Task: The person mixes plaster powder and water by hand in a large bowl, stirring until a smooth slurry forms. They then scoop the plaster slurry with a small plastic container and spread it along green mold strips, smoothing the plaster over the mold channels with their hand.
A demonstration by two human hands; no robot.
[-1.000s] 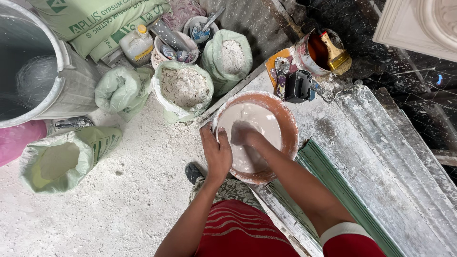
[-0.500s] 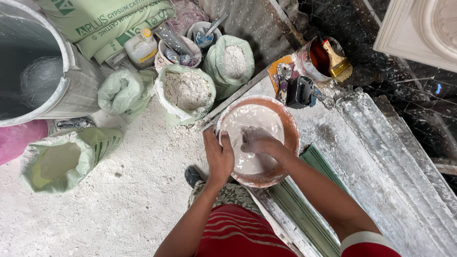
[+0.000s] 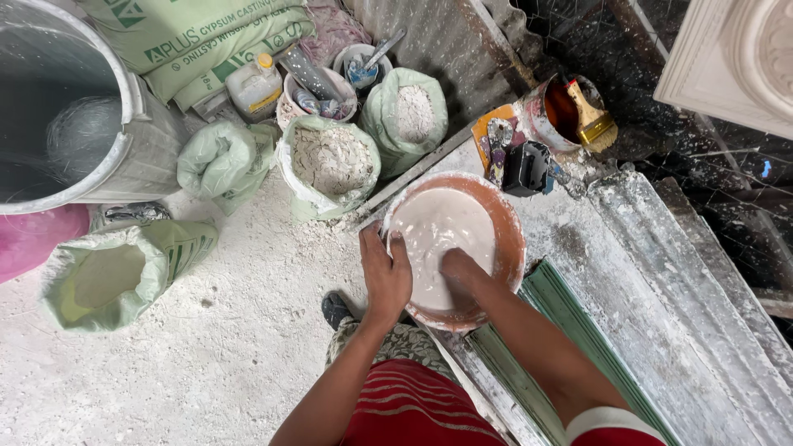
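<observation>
A: Dusty plaster floor, green printed sacks stacked top left, open green bags of powder beside them.

B: Yep, left hand grips the bowl rim, fingers curled. Right hand is sunk in white mix, fingers hidden, can't tell.

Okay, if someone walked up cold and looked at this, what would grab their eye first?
First, the round orange basin of pale liquid plaster at centre, with the right hand sunk in the mix and the left hand gripping its near rim. Next, the open green sacks of white powder just left of it, and the big grey drum in the top left corner.
</observation>
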